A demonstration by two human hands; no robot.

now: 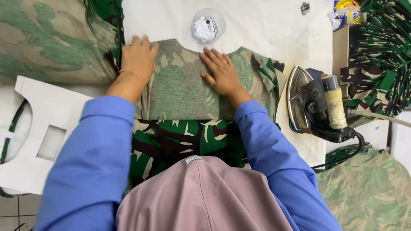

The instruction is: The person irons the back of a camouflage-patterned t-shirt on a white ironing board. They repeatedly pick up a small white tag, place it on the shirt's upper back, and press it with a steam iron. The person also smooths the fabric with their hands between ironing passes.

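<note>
A folded camouflage shirt lies inside out on the white ironing surface, its pale back side up and its darker green lower part toward me. My left hand presses flat on the shirt's left shoulder edge, a thin gold bracelet on the wrist. My right hand lies flat, fingers spread, on the upper middle of the shirt just below the neckline. Neither hand holds anything. Both arms wear blue sleeves.
An electric iron rests on its side to the right of the shirt. A small clear bag with tags sits above the neckline. A white cardboard folding template lies at left. Piles of camouflage garments surround the surface.
</note>
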